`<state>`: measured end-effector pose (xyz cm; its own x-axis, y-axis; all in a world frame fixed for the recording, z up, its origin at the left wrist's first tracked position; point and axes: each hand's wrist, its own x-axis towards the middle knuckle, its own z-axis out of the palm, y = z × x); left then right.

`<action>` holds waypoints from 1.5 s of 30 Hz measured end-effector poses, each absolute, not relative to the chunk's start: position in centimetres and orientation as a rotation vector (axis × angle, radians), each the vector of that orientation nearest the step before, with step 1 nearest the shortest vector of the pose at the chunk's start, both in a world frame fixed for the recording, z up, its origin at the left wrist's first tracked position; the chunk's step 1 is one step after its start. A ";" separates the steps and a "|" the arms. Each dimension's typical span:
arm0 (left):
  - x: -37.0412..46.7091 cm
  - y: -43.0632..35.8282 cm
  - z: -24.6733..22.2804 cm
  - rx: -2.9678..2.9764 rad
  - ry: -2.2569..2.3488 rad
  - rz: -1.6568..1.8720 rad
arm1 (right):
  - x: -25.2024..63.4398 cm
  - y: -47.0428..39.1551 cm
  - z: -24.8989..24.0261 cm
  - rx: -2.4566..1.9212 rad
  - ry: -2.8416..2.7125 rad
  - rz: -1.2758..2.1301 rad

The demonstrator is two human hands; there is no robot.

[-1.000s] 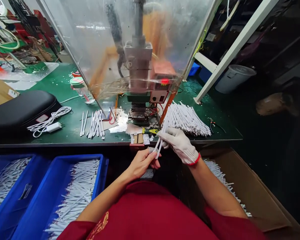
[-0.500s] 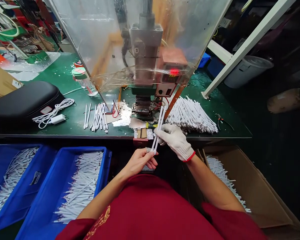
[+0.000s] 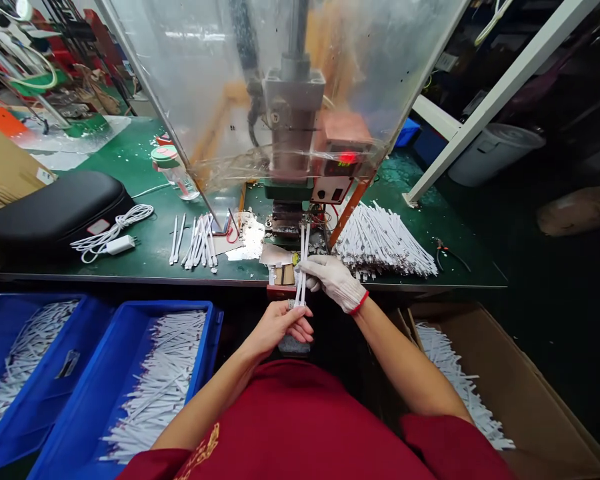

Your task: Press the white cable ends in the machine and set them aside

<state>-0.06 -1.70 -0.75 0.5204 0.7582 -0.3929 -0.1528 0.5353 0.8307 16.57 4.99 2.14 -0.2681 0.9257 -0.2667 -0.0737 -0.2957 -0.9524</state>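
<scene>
Two slim white strips (image 3: 303, 267), which look like short cables, stand nearly upright between my hands. My bare left hand (image 3: 283, 325) pinches their lower ends between thumb and fingers. Gloved in white with a red cuff, my right hand (image 3: 333, 280) grips them around the middle. Their upper ends reach toward the metal block of a press (image 3: 287, 217). Just behind my hands, a scraper blade (image 3: 276, 253) lies at the table's front edge. To the right of the press is a large pile of similar white strips (image 3: 385, 240).
A clear guard sheet (image 3: 200, 73) hangs over the press. Left on the green table (image 3: 145, 263) lie more strips (image 3: 200, 243), a charger (image 3: 117, 245) and a black case (image 3: 55, 210). Pliers (image 3: 450, 253) lie right. Blue bins (image 3: 125, 320) and a carton (image 3: 530, 373) hold strips below.
Both hands have shifted left with the two strips, the right hand more. The strips are now more upright, and their upper ends sit in front of the press block. The camera view has tilted slightly.
</scene>
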 end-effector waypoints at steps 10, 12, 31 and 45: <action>-0.7 -0.7 0.3 0.792 0.922 0.702 | 14.4 7.5 -0.4 -1.162 -0.987 1.785; -0.9 -0.7 0.0 0.801 0.936 0.678 | 14.2 7.5 -0.5 -1.177 -0.972 1.770; -1.0 -0.2 -0.3 0.859 0.950 0.566 | 13.5 8.3 0.2 -1.233 -0.882 1.792; -0.9 -0.2 0.1 0.825 0.964 0.580 | 13.5 9.1 -1.0 -1.253 -0.928 1.714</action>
